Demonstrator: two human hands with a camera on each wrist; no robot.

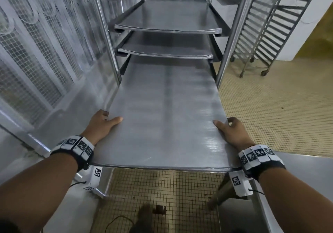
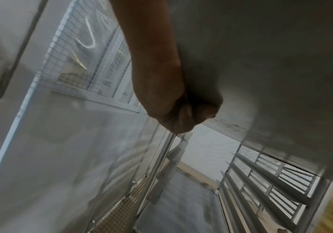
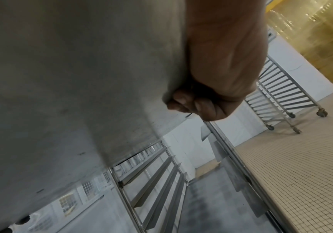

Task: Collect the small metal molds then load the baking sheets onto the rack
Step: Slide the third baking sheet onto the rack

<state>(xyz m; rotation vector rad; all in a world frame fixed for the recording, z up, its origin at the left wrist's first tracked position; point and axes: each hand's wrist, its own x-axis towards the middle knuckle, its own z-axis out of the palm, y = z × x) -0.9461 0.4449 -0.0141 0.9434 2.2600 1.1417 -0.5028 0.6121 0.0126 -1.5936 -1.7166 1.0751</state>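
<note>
So the person had a big baking sheet held by its two long edges, left hand on one side and right hand on the other. Each thumb lay flat on top while the fingers curled underneath, which the wrist views showed pretty clearly, so both hands were clamped on the sheet rather than just resting on it. Holding it out at the sides like that made sense: it kept the sheet level and lined up with the runners of the rack.

The far end of the sheet was already in between the rack's uprights, the near half sticking out toward the person. Two more sheets sat fully in on the runners just above it, so this looked like the loading part of the job, with more sliding to go. No small molds showed anywhere in view.

A second, bare rack stood off to the right on the tiled floor, well apart from this one
</note>
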